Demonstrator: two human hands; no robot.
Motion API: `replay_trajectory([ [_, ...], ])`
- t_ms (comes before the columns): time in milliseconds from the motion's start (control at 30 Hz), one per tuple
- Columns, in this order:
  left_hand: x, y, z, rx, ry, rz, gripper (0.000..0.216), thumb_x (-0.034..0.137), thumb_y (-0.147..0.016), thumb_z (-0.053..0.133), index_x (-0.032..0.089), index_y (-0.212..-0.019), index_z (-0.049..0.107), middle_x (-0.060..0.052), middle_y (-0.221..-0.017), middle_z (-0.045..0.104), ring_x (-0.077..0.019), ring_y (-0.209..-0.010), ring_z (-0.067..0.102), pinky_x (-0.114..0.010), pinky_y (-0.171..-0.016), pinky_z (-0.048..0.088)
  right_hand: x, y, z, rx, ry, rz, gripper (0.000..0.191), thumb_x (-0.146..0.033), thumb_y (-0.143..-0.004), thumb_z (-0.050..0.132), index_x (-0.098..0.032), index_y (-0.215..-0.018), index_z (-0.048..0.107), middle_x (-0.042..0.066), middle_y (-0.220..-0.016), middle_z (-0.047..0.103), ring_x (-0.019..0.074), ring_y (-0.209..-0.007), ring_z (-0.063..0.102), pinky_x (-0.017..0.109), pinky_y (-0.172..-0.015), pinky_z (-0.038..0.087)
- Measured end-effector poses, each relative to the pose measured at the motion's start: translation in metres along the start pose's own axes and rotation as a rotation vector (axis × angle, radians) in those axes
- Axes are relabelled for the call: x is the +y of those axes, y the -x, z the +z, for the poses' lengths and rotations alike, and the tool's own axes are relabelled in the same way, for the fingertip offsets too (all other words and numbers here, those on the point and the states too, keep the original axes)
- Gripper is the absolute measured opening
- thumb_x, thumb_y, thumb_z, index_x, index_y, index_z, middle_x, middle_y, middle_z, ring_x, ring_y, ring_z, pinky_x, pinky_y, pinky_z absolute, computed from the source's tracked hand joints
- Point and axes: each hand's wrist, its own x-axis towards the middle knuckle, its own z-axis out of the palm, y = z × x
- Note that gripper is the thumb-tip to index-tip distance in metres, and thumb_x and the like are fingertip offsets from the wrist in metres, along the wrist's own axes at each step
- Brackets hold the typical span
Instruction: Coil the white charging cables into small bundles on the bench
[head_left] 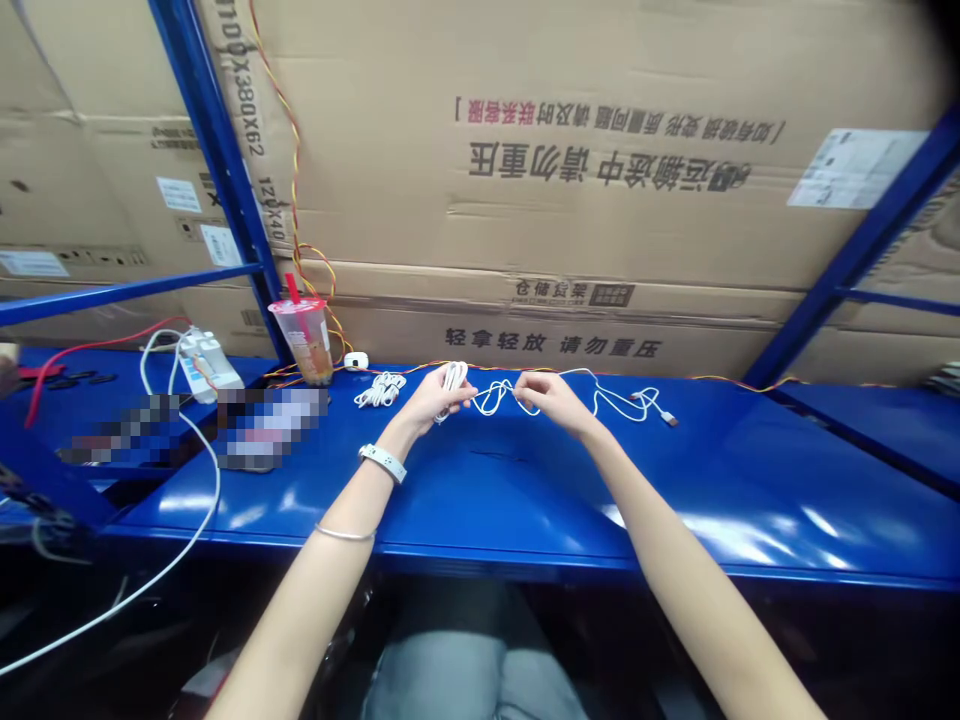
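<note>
A white USB cable (636,402) runs between both hands over the blue metal shelf (510,500). Its looped part is gripped by my left hand (429,400), fingers closed around the coils. My right hand (553,400) pinches the same cable a short way to the right, with small loops of it lying between the two hands. The loose end trails off to the right and finishes in a USB plug (668,419) resting on the shelf. Just left of my left hand lies a bundled white cable (380,390), apart from the hand.
A drink cup (306,340) with a red straw stands at the back left, near a small white charger (356,360). Farther left are a pixelated phone-like object (274,430) and a white power strip (210,365). Tall cardboard (525,230) and blue posts (862,245) bound the back.
</note>
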Motion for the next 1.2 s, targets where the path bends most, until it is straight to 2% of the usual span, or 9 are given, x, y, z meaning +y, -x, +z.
replay_trajectory([
  [267, -0.005, -0.002, -0.003, -0.038, -0.279, 0.115, 0.027, 0.03, -0.071, 0.069, 0.018, -0.086, 0.05, -0.001, -0.069, 0.062, -0.0093, -0.049, 0.053, -0.021, -0.043, 0.036, 0.008, 0.0, -0.007, -0.041, 0.024, 0.043, 0.014, -0.027, -0.072, 0.051, -0.017, -0.062, 0.055, -0.002, -0.055, 0.05, 0.0114, -0.055, 0.045, 0.025, -0.056, 0.035],
  [400, -0.007, -0.003, -0.002, 0.019, -0.434, 0.162, 0.024, 0.029, -0.072, 0.067, 0.019, -0.08, 0.046, 0.001, -0.067, 0.059, -0.0123, -0.052, 0.057, -0.023, -0.046, 0.04, 0.011, 0.001, -0.009, -0.252, 0.169, 0.005, 0.015, -0.025, -0.071, 0.05, -0.016, -0.061, 0.057, -0.001, -0.06, 0.054, 0.0122, -0.059, 0.046, 0.025, -0.057, 0.035],
  [533, -0.01, -0.001, 0.0, 0.013, -0.547, 0.152, 0.025, 0.027, -0.068, 0.069, 0.019, -0.076, 0.047, 0.004, -0.065, 0.055, -0.0099, -0.048, 0.051, -0.023, -0.048, 0.039, 0.015, 0.001, -0.007, -0.472, 0.337, -0.045, 0.017, -0.024, -0.072, 0.048, -0.016, -0.059, 0.055, -0.002, -0.06, 0.052, 0.0108, -0.059, 0.042, 0.025, -0.058, 0.032],
  [633, -0.01, 0.001, 0.001, -0.055, -0.637, 0.127, 0.026, 0.028, -0.067, 0.069, 0.018, -0.079, 0.049, 0.004, -0.07, 0.055, -0.0102, -0.051, 0.05, -0.023, -0.048, 0.039, 0.019, 0.0, -0.008, -0.567, 0.348, -0.021, 0.017, -0.024, -0.073, 0.047, -0.015, -0.061, 0.055, -0.001, -0.063, 0.053, 0.0109, -0.061, 0.044, 0.024, -0.061, 0.034],
  [733, -0.007, 0.003, 0.003, -0.18, -0.717, 0.108, 0.026, 0.029, -0.067, 0.069, 0.018, -0.078, 0.049, 0.003, -0.072, 0.054, -0.0104, -0.053, 0.05, -0.023, -0.049, 0.039, 0.023, 0.001, -0.013, -0.671, 0.308, 0.056, 0.015, -0.023, -0.072, 0.048, -0.015, -0.065, 0.057, 0.0, -0.067, 0.056, 0.011, -0.062, 0.047, 0.024, -0.061, 0.037],
  [933, -0.002, 0.007, 0.007, -0.376, -0.73, 0.021, 0.03, 0.028, -0.062, 0.072, 0.019, -0.073, 0.045, 0.004, -0.067, 0.055, -0.0107, -0.05, 0.052, -0.022, -0.047, 0.038, 0.021, 0.005, -0.018, -0.86, 0.258, 0.226, 0.013, -0.023, -0.07, 0.052, -0.014, -0.073, 0.062, 0.0, -0.068, 0.056, 0.0099, -0.06, 0.047, 0.023, -0.058, 0.037],
  [1200, -0.007, 0.006, 0.003, -0.419, -0.674, -0.019, 0.029, 0.027, -0.062, 0.071, 0.02, -0.075, 0.045, 0.003, -0.067, 0.057, -0.0113, -0.049, 0.053, -0.023, -0.047, 0.039, 0.023, 0.005, -0.015, -0.894, 0.342, 0.26, 0.013, -0.027, -0.073, 0.057, -0.015, -0.073, 0.061, -0.001, -0.065, 0.055, 0.0099, -0.06, 0.046, 0.023, -0.057, 0.034],
])
